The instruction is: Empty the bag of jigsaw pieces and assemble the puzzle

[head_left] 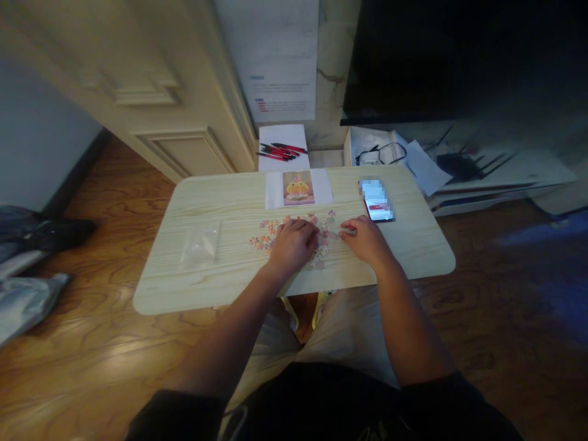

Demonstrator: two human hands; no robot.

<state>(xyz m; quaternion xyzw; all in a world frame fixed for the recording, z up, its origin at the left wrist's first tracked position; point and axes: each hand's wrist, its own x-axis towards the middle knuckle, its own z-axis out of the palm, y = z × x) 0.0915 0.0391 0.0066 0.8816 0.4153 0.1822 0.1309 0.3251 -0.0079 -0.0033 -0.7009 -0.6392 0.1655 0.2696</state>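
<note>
Two hands work among small multicoloured pieces (325,237) on a pale wood-grain table (390,266).
The left hand (294,241) lies palm down over the middle of the scattered pieces, fingers curled; whether it grips any is hidden. The right hand (365,237), at their right edge, narrows thumb and fingertip around a small pale piece (349,231), just below a lit smartphone (377,202). Beyond the pieces lies a printed pumpkin picture (298,187) on white paper (324,188); a clear plastic bag (202,245) rests well to the left.
</note>
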